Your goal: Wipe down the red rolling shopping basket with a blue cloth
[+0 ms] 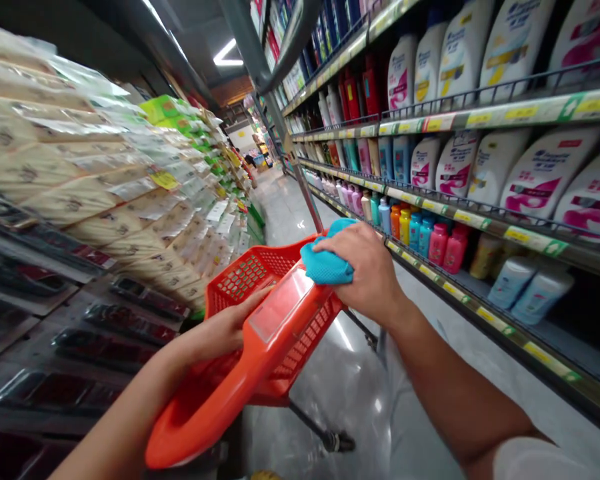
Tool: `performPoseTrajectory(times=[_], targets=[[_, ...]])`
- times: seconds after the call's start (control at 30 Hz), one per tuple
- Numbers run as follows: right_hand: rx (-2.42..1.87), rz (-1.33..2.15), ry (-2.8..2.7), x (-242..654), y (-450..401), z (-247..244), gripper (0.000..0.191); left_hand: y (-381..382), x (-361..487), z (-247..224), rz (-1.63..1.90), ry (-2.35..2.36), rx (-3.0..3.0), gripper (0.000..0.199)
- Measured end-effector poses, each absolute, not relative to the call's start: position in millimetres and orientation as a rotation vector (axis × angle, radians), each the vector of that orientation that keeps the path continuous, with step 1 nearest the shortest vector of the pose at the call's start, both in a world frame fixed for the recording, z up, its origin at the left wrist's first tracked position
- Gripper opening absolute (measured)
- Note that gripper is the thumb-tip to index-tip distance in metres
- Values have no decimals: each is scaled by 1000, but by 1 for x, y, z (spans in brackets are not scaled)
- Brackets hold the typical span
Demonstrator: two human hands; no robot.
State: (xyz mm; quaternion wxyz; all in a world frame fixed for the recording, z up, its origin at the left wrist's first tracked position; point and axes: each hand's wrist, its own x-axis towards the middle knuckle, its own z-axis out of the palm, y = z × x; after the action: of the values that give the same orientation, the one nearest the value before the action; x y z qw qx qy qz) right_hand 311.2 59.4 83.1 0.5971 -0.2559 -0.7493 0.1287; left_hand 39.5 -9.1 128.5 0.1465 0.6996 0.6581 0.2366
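Note:
A red plastic shopping cart basket point(240, 277) with perforated walls sits tilted in front of me. Along its near side runs a thick red handle point(207, 417), with a clear flat panel point(283, 303) set in it. My right hand point(370, 267) is closed around a blue cloth point(325, 263), pressing it on the far right end of the handle beside the panel. From the left, my left hand point(225, 328) holds the handle at the panel's inner edge; its fingertips are partly hidden behind it.
Shelves of shampoo bottles point(540, 167) line the right side, with price rails point(510, 233) along their edges. Stacked tissue packs point(75, 200) rise on the left. Grey metal cart tubing point(300, 180) stands ahead. A caster wheel point(337, 440) rests on the shiny aisle floor point(325, 380).

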Motion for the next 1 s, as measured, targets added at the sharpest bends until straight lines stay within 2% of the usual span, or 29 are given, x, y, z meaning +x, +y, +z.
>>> performPoseTrajectory(times=[0.07,0.23,0.37,0.5,0.73,0.87,1.0], targets=[[-527,325,-1817,309,56,85,29,-11,37,142,456,1722,2126,59],[-569,267,-1812,319,87,88,15,-48,70,172,454,1841,2514,47],[-703,188,-1859,319,110,94,7,-87,113,149,299,1878,3041,60],[-739,161,-1930,312,107,99,6,-97,125,116,319,1993,3329,58],[-722,125,-1954,302,60,102,3,-117,82,122,375,2128,3211,50],[-546,249,-1919,300,23,100,18,-133,61,127,504,2147,3111,46],[-274,402,-1989,301,-2,100,33,-132,81,119,590,2156,3130,47]])
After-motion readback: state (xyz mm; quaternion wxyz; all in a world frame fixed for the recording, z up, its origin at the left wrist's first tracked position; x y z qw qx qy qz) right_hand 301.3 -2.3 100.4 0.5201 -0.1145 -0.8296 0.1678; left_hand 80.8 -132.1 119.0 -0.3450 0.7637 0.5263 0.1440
